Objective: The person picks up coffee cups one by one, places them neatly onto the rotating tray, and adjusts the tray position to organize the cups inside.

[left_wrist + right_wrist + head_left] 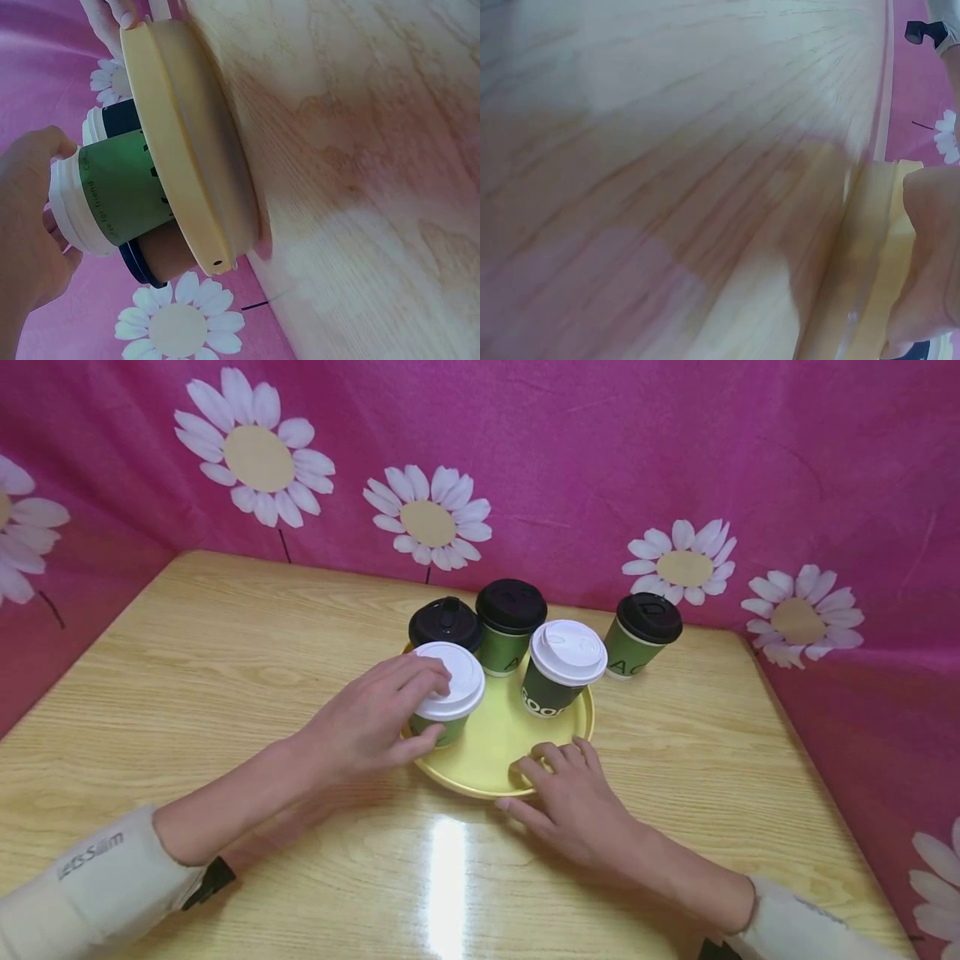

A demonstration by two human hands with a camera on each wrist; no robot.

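A round yellow tray [483,752] with a raised rim stands on the wooden table, bearing several lidded paper cups. My left hand [378,714] holds a green cup with a white lid [467,681] at the tray's left side; in the left wrist view, the fingers and thumb are around the lid of this upright green cup [124,184]. At the tray's front right, my right hand [577,797] grips the rim, fingers over the inside and thumb outside. A dark cup with a white lid [558,672] stands on the tray's right side.
Two black-lidded cups stand at the tray's back: one behind the held cup [442,620], another green cup [510,627] beside it. Off the tray to the right stands a green cup with a black lid [637,635]. A pink daisy-print cloth [555,460] hangs behind the table.
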